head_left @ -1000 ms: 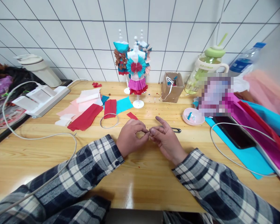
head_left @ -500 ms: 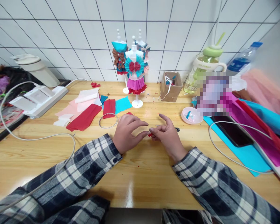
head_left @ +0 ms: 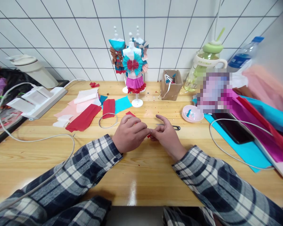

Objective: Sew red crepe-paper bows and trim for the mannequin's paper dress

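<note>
My right hand (head_left: pixel 166 135) pinches a small red piece (head_left: pixel 149 136) between thumb and fingers, its index finger raised. Closed fingers of my left hand (head_left: pixel 130 133) meet the right fingertips over the table's middle; whatever lies between the left ones is too small to make out. Small scissors (head_left: pixel 176 127) lie just behind my right hand, partly covered by it. Beyond my left hand are a red cloth rectangle (head_left: pixel 108 108), a turquoise piece (head_left: pixel 123 104) and a longer red piece (head_left: pixel 84 117). A small dress form (head_left: pixel 132 67) wears a turquoise and red bow and a magenta skirt.
A pink bowl (head_left: pixel 192 114), cardboard box (head_left: pixel 171 86) and green-lidded jug (head_left: pixel 206 61) stand at the back right. A phone (head_left: pixel 235 128) lies on turquoise cloth at the right. The left side holds a power strip (head_left: pixel 37 102) and a looping white cable (head_left: pixel 49 136).
The fingers of my left hand, apart before, have closed and now touch my right fingertips. The whole view has shifted slightly, and more of the scissors shows.
</note>
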`<state>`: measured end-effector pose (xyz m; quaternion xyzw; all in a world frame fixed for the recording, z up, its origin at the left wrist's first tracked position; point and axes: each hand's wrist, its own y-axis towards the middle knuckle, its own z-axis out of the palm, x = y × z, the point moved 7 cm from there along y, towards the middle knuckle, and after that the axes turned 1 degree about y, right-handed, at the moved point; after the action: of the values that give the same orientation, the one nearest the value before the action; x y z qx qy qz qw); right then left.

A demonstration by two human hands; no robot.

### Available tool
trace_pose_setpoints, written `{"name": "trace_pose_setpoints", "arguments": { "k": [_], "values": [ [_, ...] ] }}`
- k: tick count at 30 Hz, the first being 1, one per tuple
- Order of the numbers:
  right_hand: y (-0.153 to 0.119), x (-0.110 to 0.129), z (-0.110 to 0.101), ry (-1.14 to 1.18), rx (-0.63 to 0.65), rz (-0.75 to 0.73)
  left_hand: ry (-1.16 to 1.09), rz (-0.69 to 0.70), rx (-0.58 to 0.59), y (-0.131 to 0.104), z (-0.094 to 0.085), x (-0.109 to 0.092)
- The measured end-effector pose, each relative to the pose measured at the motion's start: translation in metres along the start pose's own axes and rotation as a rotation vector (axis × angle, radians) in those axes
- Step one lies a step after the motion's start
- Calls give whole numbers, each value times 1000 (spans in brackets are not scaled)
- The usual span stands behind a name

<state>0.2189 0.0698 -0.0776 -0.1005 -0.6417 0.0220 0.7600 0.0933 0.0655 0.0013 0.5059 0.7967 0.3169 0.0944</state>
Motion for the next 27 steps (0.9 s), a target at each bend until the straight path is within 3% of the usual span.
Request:
{"name": "trace_pose_setpoints", "arguments": {
  "k": [7, 9, 12, 15, 18, 22, 24, 27],
  "values": [
    [0, -2, 0, 2, -18, -1, -8, -74, 124, 1, 15, 1],
    [0, 2, -2, 0, -32, -36, -146, -220, 135, 0, 19, 12],
    [0, 17, -8, -26, -70, -165, -474, -572, 114, -8, 26, 35],
    [0, 28, -12, -84, -81, -287, -852, -775, 186, -16, 38, 35],
    [1, 27, -9, -194, -50, -326, -1004, -749, 284, -15, 43, 20],
    [-2, 28, -8, -465, -102, -437, -896, -739, 140, -15, 32, 25],
    [-8, 40, -10, -613, -167, -600, -977, -746, 64, -16, 29, 32],
    [-22, 64, -9, -796, -209, -926, -1188, -728, 94, -16, 31, 34]
  ]
}}
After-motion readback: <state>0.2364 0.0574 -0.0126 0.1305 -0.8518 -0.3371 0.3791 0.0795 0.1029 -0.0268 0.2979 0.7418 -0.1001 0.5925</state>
